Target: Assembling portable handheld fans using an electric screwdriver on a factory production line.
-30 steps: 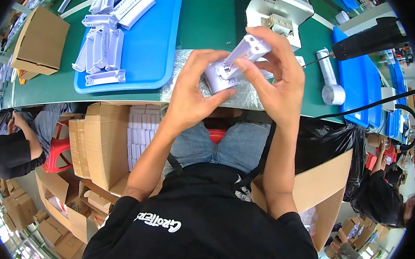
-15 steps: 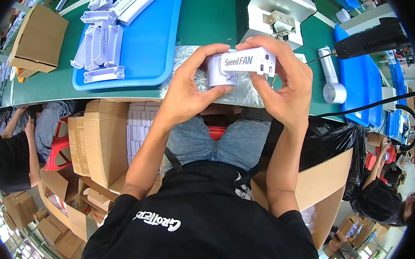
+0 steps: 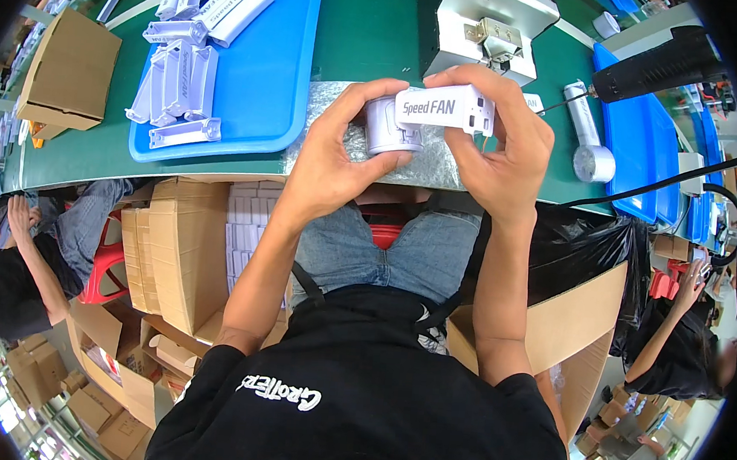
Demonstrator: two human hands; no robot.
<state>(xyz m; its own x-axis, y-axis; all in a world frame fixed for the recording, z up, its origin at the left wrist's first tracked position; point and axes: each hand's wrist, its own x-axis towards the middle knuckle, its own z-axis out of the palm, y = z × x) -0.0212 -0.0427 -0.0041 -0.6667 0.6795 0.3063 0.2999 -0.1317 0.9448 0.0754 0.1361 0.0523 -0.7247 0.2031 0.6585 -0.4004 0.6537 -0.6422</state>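
My left hand [image 3: 332, 146] is closed around a round white fan head [image 3: 381, 128], thumb below and fingers above. Between thumb and fingers, my right hand [image 3: 507, 146] grips a white handle shell [image 3: 432, 108] with grey lettering and small square openings at its right end. The shell's left end overlaps the fan head; whether the two are fastened together I cannot tell. Both parts are held over a silvery mat [image 3: 321, 107] at the table's near edge.
To the left, a blue tray [image 3: 275, 95] holds several white handle shells [image 3: 182, 80] beside a cardboard box [image 3: 72, 68]. A silver-and-black machine [image 3: 485, 33] stands behind my hands. On the right are a black electric screwdriver [image 3: 657, 71], an assembled white fan [image 3: 592, 152] and a black cable [image 3: 662, 189].
The handle shell has shifted and turned slightly with my right hand. My left hand keeps its hold on the fan head.
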